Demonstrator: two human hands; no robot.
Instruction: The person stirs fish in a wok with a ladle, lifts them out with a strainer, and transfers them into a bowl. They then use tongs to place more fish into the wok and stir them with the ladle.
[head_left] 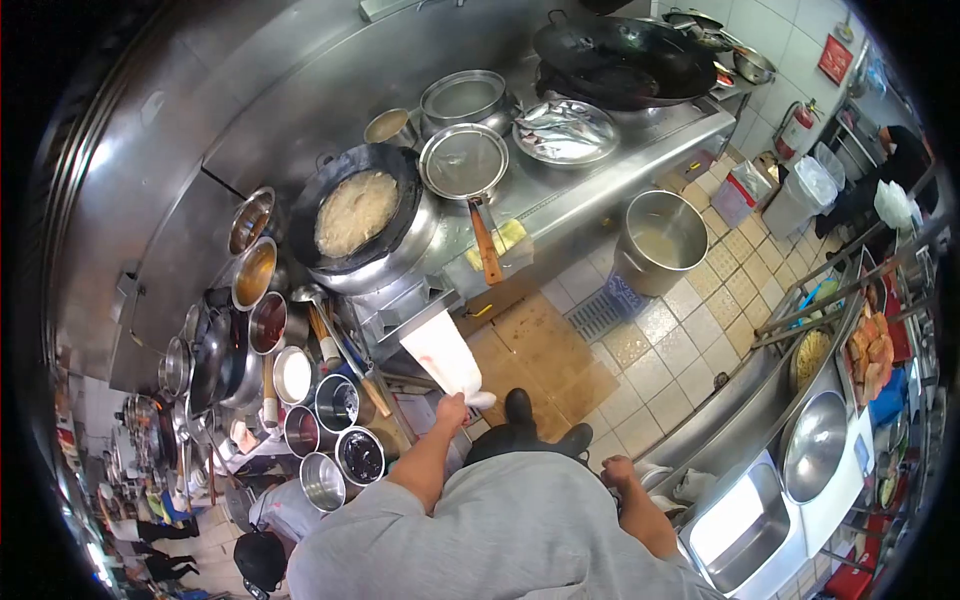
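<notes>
My left hand (452, 410) is closed around the gathered lower end of a white bag (440, 352). The bag's broad part spreads up and away toward the stove front, and a small red mark shows on it. My right hand (618, 471) hangs low on the other side, fingers curled in, with nothing visible in them. Beside it is crumpled pale cloth (655, 477) at the edge of the right-hand counter.
On the stove, a wok (357, 205) holds bubbling, pale contents. A strainer (464, 161) lies beside a plate of fish (566, 131). A large metal pot (664, 243) stands over the tiled floor. Several sauce pots (340, 402) are at left, near another person's black cap (262, 560).
</notes>
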